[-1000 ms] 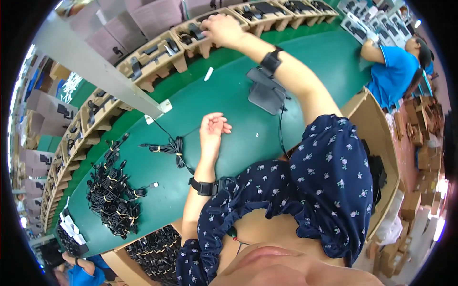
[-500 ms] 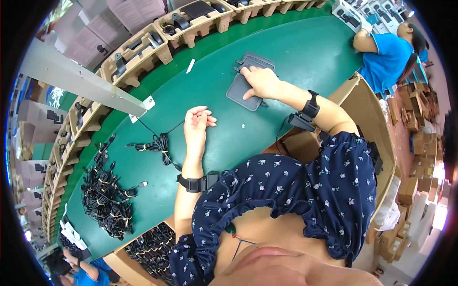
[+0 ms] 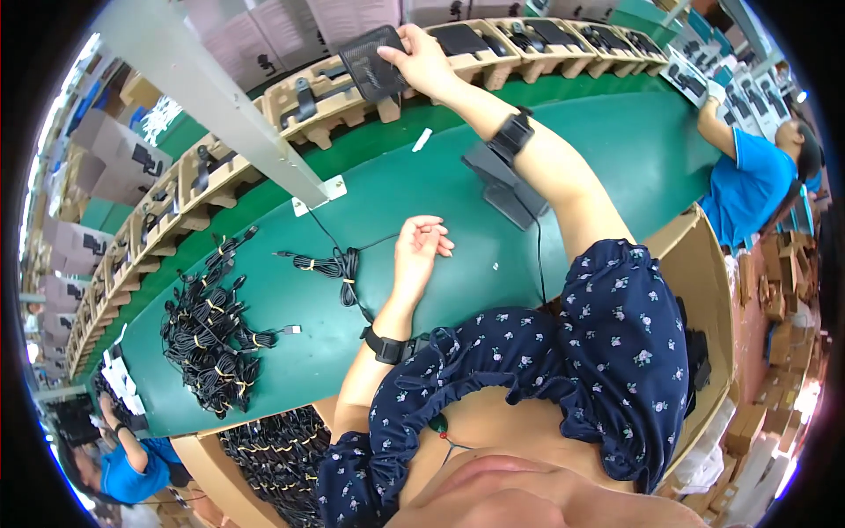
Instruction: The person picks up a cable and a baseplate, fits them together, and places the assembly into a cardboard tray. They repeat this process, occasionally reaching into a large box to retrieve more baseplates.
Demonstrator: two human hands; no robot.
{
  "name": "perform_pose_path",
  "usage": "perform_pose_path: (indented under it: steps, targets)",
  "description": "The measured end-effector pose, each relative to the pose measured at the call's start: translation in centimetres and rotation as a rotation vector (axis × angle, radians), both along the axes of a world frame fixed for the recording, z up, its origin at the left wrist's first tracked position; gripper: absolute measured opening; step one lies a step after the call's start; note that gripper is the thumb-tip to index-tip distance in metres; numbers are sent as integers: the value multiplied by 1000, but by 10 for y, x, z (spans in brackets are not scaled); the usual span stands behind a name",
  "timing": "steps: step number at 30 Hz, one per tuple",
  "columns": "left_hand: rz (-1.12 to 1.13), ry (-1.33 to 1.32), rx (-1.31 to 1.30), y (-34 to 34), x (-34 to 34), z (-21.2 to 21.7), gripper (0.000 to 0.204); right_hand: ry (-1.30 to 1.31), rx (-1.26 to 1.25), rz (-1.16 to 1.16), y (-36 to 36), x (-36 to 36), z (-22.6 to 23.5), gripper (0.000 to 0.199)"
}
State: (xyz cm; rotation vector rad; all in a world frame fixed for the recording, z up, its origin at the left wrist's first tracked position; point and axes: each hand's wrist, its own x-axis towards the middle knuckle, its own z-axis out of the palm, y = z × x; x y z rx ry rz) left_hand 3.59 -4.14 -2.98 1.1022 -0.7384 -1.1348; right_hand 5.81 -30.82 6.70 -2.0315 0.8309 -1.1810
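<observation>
Right hand (image 3: 421,60) stretched far forward, a person at a green work table (image 3: 493,123) grips a flat black mesh-textured pad (image 3: 374,62) by its right edge, fingers closed on it, holding it over the row of moulded cardboard trays (image 3: 334,106) that runs along the table's far side. Left hand (image 3: 419,249) rests palm-down on the green surface, empty, its fingers loosely curled, just beside a small bundle of black cables (image 3: 339,264) tied with a band. Both wrists carry black straps. More dark pads (image 3: 497,180) lie stacked on the table under the outstretched right forearm. A larger heap of coiled black cables (image 3: 211,330) sits well to the left, and a cardboard box (image 3: 273,453) packed with further coils stands at the table's near edge. Another person in a blue shirt (image 3: 748,185) works at the far right end of the line; a grey metal post (image 3: 211,97) slants across the trays.
</observation>
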Motion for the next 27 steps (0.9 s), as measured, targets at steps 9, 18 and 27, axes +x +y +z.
perform_pose_path:
  steps: [9, 18, 27]
  targets:
    - [-13, 69, -7, 4, -5, -2, 15, 207, 207, -70, -16, 81, 1, 42]
    - [1, 17, 43, 1, 1, -5, 15, 273, 18, -126, -19, 84, -18, 46]
    - [-5, 20, 32, 3, -2, 0, 17, 252, -877, -12, 34, 51, -10, 17]
